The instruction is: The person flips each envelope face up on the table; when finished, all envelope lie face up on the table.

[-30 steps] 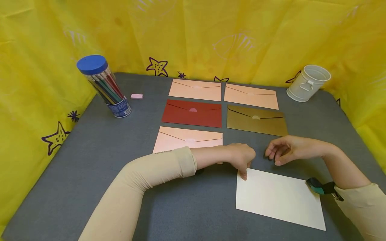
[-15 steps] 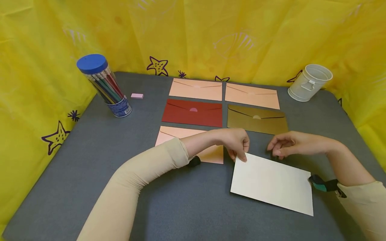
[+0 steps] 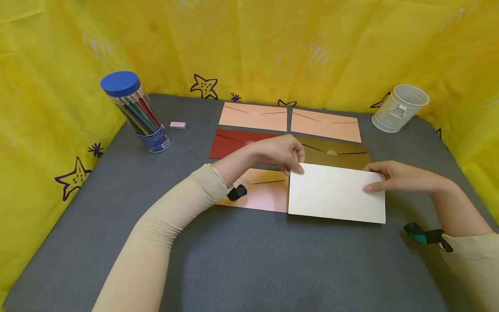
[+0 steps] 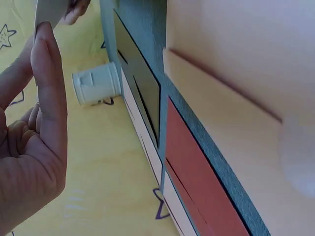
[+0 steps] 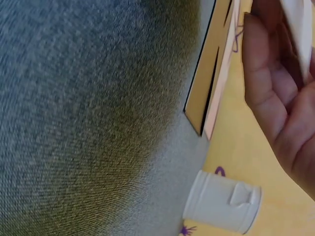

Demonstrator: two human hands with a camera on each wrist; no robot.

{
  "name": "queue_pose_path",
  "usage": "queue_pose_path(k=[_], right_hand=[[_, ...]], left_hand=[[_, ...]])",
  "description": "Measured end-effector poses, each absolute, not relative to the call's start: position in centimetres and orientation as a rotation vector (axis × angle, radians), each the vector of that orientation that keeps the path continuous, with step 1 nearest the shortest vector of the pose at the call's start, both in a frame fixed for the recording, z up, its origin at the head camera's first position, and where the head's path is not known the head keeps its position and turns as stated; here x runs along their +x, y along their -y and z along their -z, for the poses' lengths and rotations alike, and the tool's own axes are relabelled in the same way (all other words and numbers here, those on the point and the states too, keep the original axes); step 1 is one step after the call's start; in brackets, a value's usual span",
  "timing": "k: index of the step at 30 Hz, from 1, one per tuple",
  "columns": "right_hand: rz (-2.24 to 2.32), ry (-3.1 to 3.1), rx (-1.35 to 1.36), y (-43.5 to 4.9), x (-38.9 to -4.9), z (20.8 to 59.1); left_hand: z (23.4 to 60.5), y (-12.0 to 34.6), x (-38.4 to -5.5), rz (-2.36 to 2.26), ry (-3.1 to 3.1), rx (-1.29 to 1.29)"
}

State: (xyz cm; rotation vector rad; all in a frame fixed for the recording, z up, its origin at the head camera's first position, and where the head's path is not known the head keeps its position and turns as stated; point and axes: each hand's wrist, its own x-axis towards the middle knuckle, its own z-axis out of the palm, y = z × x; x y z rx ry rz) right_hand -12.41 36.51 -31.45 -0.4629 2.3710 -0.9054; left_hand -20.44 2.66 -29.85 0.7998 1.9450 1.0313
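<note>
A plain white envelope [image 3: 337, 193], with no flap showing on its visible face, is held up over the table beside the front pink envelope [image 3: 257, 197]. My left hand [image 3: 283, 151] pinches its upper left corner. At the upper right corner my right hand [image 3: 403, 177] grips it, thumb in front and fingers behind. In the left wrist view, the left hand [image 4: 42, 113] has the thin edge between its fingertips. The right wrist view catches part of the right hand [image 5: 280, 93] around the white edge. Behind it lies a gold envelope [image 3: 331, 151], partly covered.
A red envelope [image 3: 230, 145] lies left of the gold one, with pink envelopes [image 3: 253, 116] in the back row. A pencil tub [image 3: 136, 112] with a blue lid and a pink eraser [image 3: 177, 125] stand left. A white metal pail [image 3: 399, 108] is back right.
The white envelope has come up off the table and moved away from me and leftward, turning level with the others. My right hand, free before, now grips its right end.
</note>
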Motion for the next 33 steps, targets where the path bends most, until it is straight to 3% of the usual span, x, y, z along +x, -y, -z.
queue_pose_path(k=[12,23,33], right_hand=[[1.214,-2.169,-0.464,-38.8,-13.5,32.1],[1.428,-2.200,-0.438,-39.2,-14.2,32.2],[1.634,-2.071,-0.418,-39.3,-14.3,32.5]], left_hand=[[29.7,-0.2,-22.6,-1.124,-1.969,0.748],[30.8,0.8,-23.7,-1.411,-1.935,0.507],[31.8,1.3,-23.7,-1.446,-1.882,0.532]])
